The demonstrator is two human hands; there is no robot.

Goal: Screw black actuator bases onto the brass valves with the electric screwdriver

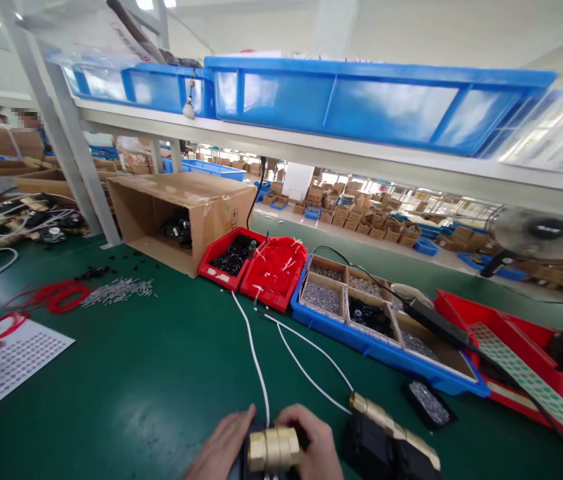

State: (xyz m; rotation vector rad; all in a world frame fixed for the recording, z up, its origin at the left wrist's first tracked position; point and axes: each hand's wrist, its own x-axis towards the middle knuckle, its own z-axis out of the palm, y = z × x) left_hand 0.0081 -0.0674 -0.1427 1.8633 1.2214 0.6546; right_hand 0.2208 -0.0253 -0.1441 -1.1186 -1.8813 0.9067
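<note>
Brass valve (274, 450), one, black-bodied: on worktop (131, 373), nearer than the blue tray (366, 347), leftward. Grip: left hand (222, 445) and right hand (317, 441) clamped on it. White cable (252, 343) apparently fitted; remaining work cannot be told. Second valve (384, 421), apparently cabled, unheld, before the tray.

Left hand (224, 443) and right hand (317, 440) at bottom edge, one on each side of a brass valve (275, 449) with a dark body. White cable (255, 353) runs from behind it across the green table (161, 373). Second valve (376, 437) just beside right hand, near small black tray (415, 405) of metal bits. Beyond: blue tray (386, 355) of sorted parts, red bins (271, 301), cardboard box (216, 230) on its side. Overhead shelf (281, 141) carries blue crates (286, 68).
</note>
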